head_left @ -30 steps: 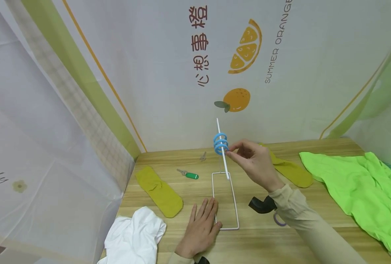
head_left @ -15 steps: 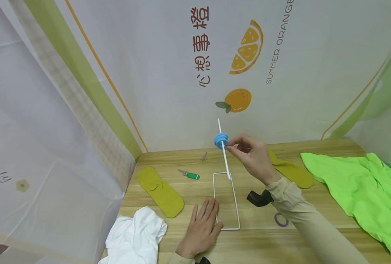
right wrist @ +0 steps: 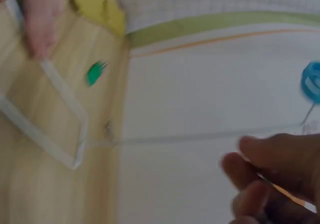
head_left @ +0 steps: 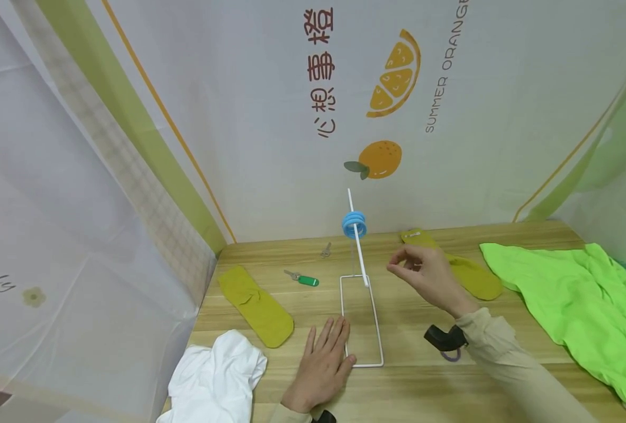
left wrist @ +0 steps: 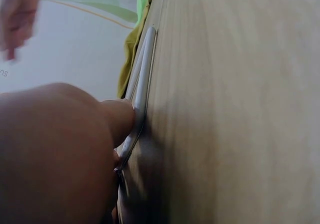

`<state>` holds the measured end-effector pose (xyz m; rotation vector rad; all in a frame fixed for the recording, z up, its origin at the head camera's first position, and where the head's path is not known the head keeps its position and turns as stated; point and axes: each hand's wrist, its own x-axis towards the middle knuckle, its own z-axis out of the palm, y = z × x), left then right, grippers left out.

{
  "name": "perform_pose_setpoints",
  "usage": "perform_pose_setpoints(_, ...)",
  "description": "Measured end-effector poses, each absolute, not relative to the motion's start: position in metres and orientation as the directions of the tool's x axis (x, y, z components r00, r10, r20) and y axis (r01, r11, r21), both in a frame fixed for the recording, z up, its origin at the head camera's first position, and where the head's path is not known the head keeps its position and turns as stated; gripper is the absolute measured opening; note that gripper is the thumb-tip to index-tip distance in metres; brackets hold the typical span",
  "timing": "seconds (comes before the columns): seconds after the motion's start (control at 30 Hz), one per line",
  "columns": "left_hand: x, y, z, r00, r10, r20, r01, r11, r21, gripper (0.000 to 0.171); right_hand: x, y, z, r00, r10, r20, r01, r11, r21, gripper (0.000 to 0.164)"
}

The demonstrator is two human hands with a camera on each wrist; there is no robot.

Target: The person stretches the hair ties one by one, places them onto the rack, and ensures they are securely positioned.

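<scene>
Blue rings hang around the slanting white rod of a wire stand, bunched near its middle. Flat on the table lies the stand's rectangular base. My left hand rests on the base's left side with its fingers extended; the thumb lies at the near corner. In the left wrist view, that thumb meets the white bar. To the right of the rod my right hand is raised, its fingers loosely bent and holding nothing. The right wrist view shows the rings apart from its fingertips.
Left of the stand lie a mustard sock, a white cloth, a key with a green tag and a small key. To the right are another mustard sock, a purple ring and a bright green cloth.
My right hand has let go of the blue rings and moved down and right, away from the rod. The rings stay on the rod, slightly shifted. My left hand has not moved.
</scene>
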<state>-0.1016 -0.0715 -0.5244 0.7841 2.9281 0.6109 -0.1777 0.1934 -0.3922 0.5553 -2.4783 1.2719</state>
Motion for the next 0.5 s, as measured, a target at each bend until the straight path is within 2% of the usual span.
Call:
perform_pose_setpoints(0.1, -0.101, -0.072, -0.525, -0.870, 0.490, 0.061, 0.475, 0.796, 0.376, 0.061, -0.168, 0.218, -0.414, -0.932, -0.250, 0.261, -0.362, 0.641, -0.677, 0.005)
perform_pose_setpoints(0.27, -0.100, -0.072, -0.527, -0.869, 0.492, 0.055, 0.475, 0.796, 0.376, 0.061, -0.150, 0.255, -0.450, -0.957, -0.286, 0.048, -0.255, 0.750, -0.610, 0.005)
perform_pose_setpoints(0.4, -0.101, -0.072, -0.525, -0.871, 0.489, 0.050, 0.469, 0.795, 0.385, 0.062, -0.139, 0.273, -0.470, -0.964, -0.266, -0.022, -0.208, 0.798, -0.566, 0.009)
perform_pose_setpoints(0.5, -0.101, -0.071, -0.524, -0.871, 0.488, 0.047, 0.465, 0.791, 0.398, 0.062, -0.134, 0.279, -0.479, -0.965, -0.260, -0.022, -0.208, 0.817, -0.538, 0.010)
